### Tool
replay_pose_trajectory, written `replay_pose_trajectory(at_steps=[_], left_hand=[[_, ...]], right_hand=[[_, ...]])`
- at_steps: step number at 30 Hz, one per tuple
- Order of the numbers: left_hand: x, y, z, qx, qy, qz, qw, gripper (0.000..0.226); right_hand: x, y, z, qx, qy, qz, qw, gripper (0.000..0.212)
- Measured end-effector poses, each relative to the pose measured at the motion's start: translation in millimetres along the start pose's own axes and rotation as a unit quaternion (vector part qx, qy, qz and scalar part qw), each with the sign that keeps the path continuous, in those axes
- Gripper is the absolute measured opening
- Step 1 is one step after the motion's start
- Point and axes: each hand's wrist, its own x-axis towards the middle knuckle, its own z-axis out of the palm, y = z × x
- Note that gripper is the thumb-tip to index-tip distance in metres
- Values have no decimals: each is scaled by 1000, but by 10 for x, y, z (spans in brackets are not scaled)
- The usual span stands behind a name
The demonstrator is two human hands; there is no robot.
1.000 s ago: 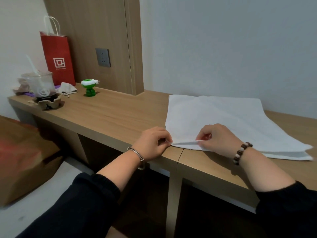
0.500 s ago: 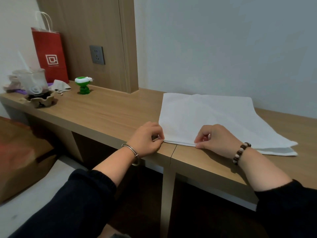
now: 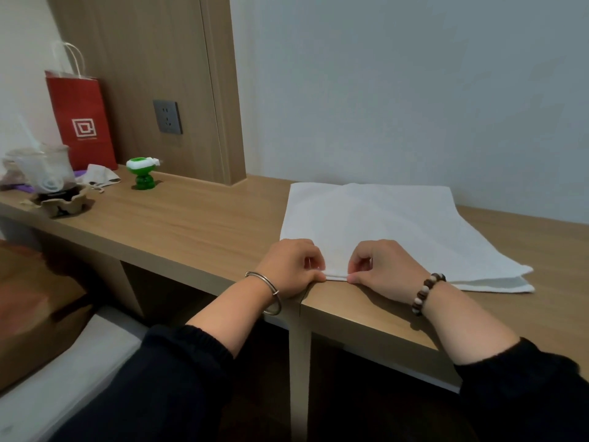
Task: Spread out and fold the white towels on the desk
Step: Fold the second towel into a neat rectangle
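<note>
Towel [image 3: 382,224] near edge pinched by fingers [image 3: 315,277] of left hand [image 3: 291,267] and right hand [image 3: 387,269] | hands closer together than earlier

Pale grey-blue wall [image 3: 398,90] behind; wood-grain panel [image 3: 143,59] at left, carrying a grey socket [image 3: 167,116]. Long wooden bench [image 3: 197,224] along both, on a pale leg [image 3: 299,362]. Soft, even light.

soft, even indoor light; faint shadows under the wrists; wide-angle bending at the edges; lower left corner blurred.
</note>
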Motion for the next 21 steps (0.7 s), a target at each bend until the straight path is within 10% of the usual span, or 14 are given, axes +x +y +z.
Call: replay_pose_trajectory(at_steps=[12, 21], left_hand=[[-53, 153, -17, 225, -29, 149, 963, 27], [156, 491, 316, 14, -3, 1, 1000, 12]], right_hand=[[-195, 138, -143, -14, -5, -4, 1000, 10], [-280, 222, -216, -50, 17, 41, 998, 6]])
